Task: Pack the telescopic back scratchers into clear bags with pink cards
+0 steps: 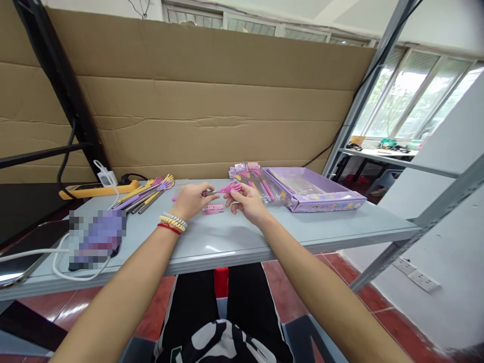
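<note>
My left hand is closed around a thin rod whose metal part shows near the fingertips, with a pink end sticking out on the left. At the rod's right end is a pink hand-shaped piece, pinched by my right hand. Both hands are raised just over the grey table. Below and between them lies a small pink card. Behind my right hand are several pink sticks in clear wrappers. Whether rod and pink piece are joined cannot be made out.
A purple open box stands at the right. Several yellow and purple hand-ended sticks lie at the left, near a yellow tool, a white cable and a blurred purple item. Cardboard stands behind.
</note>
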Demonstrator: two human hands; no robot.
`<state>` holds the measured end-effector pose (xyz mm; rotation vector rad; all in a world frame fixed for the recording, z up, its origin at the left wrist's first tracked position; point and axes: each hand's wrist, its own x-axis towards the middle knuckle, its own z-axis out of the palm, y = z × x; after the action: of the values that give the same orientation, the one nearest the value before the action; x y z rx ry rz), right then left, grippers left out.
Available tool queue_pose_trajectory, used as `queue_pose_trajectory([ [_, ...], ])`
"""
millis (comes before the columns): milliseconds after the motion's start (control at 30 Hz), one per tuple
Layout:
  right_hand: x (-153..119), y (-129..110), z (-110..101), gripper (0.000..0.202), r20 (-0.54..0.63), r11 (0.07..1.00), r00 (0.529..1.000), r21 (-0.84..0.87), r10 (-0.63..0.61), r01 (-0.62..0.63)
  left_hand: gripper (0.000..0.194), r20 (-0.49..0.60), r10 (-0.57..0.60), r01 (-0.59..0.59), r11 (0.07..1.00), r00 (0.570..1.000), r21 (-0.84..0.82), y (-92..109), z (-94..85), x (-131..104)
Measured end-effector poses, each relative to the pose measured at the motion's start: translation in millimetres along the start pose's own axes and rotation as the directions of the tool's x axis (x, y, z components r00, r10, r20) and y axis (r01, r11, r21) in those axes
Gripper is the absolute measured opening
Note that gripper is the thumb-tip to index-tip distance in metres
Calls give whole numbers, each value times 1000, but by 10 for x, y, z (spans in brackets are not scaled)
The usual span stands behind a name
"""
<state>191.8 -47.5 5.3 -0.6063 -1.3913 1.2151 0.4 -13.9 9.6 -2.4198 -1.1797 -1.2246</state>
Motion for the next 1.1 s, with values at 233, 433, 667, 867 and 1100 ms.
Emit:
queue_pose_trajectory([
  [233, 38, -8, -212, 36, -175, 991, 980, 84, -89, 105, 25, 158, -11, 25, 996, 987, -84, 18, -76, 37],
  [433, -15, -461, -958, 14, -580, 955, 811, 191, -76, 226, 23, 110, -198, 170, 960, 974, 224, -399, -286, 31],
  [667, -346, -1075, -1899, 36, -814, 898, 575, 188, -85, 398, 29, -39, -301, 295, 888, 953, 351, -775, -364, -56],
  [867, -414, -1168, -2058, 36, -811, 897, 581, 209, -64, 390, 29, 13, -283, 270, 929, 959, 253, -800, -262, -60],
  [1100, -552, -1069, -2173, 26, -690, 908, 723, 318, 24, 273, 17, 1, -351, 350, 936, 936, 40, -860, -330, -99],
])
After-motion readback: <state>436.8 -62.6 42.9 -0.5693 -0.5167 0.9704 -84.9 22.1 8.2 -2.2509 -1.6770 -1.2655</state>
